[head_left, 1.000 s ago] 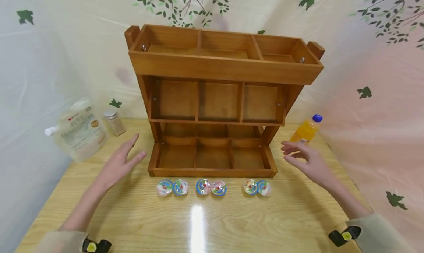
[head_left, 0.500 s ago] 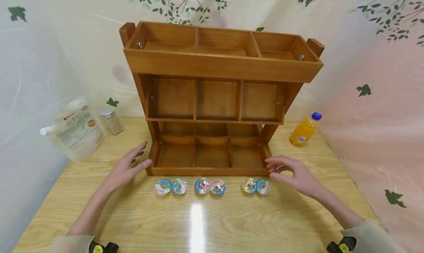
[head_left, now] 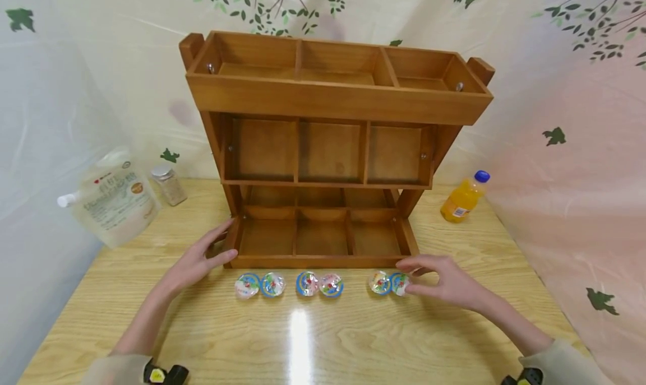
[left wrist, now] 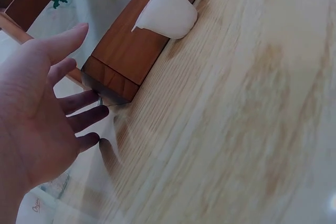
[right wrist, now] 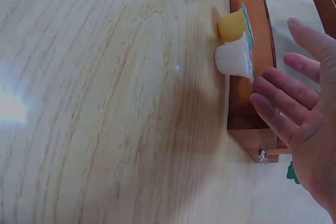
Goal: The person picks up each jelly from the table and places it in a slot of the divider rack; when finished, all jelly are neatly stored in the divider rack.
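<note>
A brown wooden three-tier shelf [head_left: 328, 100] with divided compartments stands on the table. Lined up before its bottom tray are small jelly cups with printed film lids, in pairs: a left pair [head_left: 272, 284], a middle pair [head_left: 307, 283] and a right pair. My right hand [head_left: 446, 284] is at the outermost jelly cup [right wrist: 232, 59], a whitish one, beside a yellow jelly cup [right wrist: 233, 25]. Its fingers reach toward the lid without closing round it; contact is unclear. At the bottom tray's left front corner, my left hand [head_left: 194, 264] has its fingers spread, holding nothing.
To the left on the table are a clear spouted pouch [head_left: 118, 203] and a small glass jar [head_left: 170, 188] with a silver lid. An orange drink bottle [head_left: 460, 201] with a blue cap stands right of the shelf. A leaf-patterned curtain [head_left: 545, 77] hangs behind.
My right hand has come in from beside the bottle, moving left and toward me, to the rightmost jelly cup. The left hand has moved right, up to the shelf's corner.
</note>
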{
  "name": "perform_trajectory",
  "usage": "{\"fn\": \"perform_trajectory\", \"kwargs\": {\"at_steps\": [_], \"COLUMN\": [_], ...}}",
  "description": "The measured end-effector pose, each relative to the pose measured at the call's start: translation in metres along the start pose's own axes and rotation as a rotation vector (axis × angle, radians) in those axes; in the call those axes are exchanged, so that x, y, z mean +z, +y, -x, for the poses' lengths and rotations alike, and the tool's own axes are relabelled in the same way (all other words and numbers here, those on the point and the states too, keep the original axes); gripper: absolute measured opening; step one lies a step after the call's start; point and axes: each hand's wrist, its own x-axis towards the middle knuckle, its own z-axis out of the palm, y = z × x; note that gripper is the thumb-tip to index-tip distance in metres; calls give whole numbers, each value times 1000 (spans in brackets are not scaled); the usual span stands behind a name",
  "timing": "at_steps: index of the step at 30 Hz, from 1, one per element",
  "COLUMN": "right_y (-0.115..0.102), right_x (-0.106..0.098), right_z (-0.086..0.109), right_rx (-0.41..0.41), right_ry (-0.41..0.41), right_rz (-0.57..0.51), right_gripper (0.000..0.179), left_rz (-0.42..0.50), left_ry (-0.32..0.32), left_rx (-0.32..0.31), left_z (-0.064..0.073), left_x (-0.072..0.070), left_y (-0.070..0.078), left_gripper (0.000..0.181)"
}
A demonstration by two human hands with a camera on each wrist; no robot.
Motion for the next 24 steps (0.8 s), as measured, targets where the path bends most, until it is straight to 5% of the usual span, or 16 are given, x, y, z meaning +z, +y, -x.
{"fn": "perform_trajectory", "kwargs": {"at_steps": [24], "right_y": [14], "right_x": [12], "right_z": [0], "right_rx": [9], "right_ry": [-86], "right_rz": [68], "right_gripper": [55], "left_rz": [85], "left_ry": [-129], "left_rx": [-84], "left_z": [-4], "left_x": [-7], "left_y": [-12], "left_gripper": [76]}}
